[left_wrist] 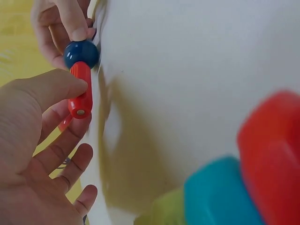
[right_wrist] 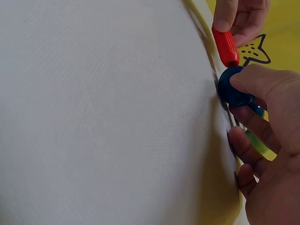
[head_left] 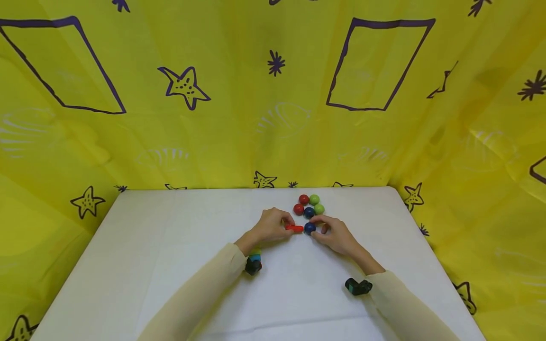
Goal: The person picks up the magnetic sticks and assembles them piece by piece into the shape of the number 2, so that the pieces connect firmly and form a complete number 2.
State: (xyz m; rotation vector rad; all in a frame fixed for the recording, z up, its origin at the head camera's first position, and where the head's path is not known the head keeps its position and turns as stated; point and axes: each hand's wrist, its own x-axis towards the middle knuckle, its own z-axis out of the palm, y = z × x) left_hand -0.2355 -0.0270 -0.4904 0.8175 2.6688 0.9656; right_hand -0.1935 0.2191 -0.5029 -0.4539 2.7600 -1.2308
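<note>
My left hand [head_left: 274, 224] pinches a short red rod [left_wrist: 81, 96] between thumb and fingers. A round metal dot shows in the rod's near end in the left wrist view. Facing it, my right hand [head_left: 337, 234] pinches a dark blue ball [head_left: 310, 228] between thumb and forefinger. The rod's far end is right at the ball's side, the two lined up. Just beyond the hands sits a cluster of glossy balls: two red [head_left: 304, 199], two light green [head_left: 314, 199] and another dark blue one [head_left: 309, 212].
Below the left wrist, teal [left_wrist: 220, 194], red [left_wrist: 276, 150] and yellow-green [left_wrist: 168, 208] pieces appear blurred and close. Black devices [head_left: 358, 286] sit at both wrists. The white table [head_left: 170, 246] meets a yellow patterned curtain [head_left: 234, 142] at its back and sides.
</note>
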